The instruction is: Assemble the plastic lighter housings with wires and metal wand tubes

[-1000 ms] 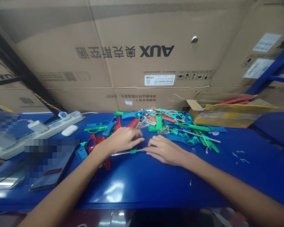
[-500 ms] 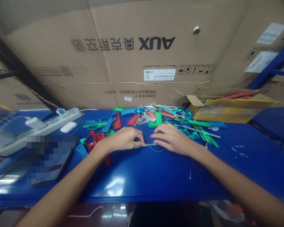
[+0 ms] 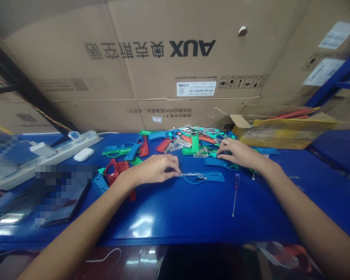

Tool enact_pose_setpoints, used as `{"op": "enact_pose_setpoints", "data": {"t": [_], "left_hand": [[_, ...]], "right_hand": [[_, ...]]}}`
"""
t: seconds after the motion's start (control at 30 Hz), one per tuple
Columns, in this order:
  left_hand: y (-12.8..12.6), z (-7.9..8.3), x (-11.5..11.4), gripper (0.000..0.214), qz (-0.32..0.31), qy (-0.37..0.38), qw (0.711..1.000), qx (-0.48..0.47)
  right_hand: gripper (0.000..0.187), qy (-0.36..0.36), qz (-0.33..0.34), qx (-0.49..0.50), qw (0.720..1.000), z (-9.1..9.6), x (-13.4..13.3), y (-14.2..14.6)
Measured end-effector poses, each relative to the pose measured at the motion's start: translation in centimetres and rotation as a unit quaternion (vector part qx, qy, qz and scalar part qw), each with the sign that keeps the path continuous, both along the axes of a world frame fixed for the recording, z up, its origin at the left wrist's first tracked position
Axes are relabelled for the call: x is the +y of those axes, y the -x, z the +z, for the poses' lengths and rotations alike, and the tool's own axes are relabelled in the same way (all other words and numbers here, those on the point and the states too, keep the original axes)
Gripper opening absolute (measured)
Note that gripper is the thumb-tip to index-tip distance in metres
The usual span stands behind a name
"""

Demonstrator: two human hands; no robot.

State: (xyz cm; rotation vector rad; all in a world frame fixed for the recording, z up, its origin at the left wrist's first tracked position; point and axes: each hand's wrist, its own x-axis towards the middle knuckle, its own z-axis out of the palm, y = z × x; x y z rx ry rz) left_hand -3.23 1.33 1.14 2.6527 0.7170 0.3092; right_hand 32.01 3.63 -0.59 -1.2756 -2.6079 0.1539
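On the blue table [image 3: 175, 210] my left hand [image 3: 154, 169] lies with its fingers pinched together at the wire end of a blue plastic tag [image 3: 205, 177] that lies flat before me. My right hand [image 3: 236, 153] reaches into the pile of blue, green and red plastic tags and wires [image 3: 192, 144], fingers curled over a blue tag there. A small screwdriver with a red and blue handle [image 3: 235, 189] lies on the table just right of the blue tag, free of both hands.
Large cardboard boxes [image 3: 169, 66] wall off the back. A white power strip [image 3: 49, 155] and a white earbud case [image 3: 83, 154] lie at the left, a dark phone [image 3: 61, 202] nearer me. Red tags [image 3: 116, 171] sit by my left wrist. A yellow-lined open carton [image 3: 282, 134] stands at the right.
My right hand has left the spot beside my left hand and moved right and back into the pile. The blue tag and the screwdriver now lie uncovered.
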Motion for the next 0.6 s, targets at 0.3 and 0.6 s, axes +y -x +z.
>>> {"op": "enact_pose_setpoints", "data": {"t": [0.3,0.6], "left_hand": [[-0.2,-0.1,-0.4,0.017,0.009,-0.03,0.999,0.02],[-0.2,-0.1,-0.5,0.016,0.017,-0.039,0.999,0.02]], "right_hand": [[0.024,-0.035,0.011,-0.001,0.999,-0.2,-0.2,1.3],[0.028,-0.017,0.032,0.012,0.999,-0.3,-0.2,1.7]]}}
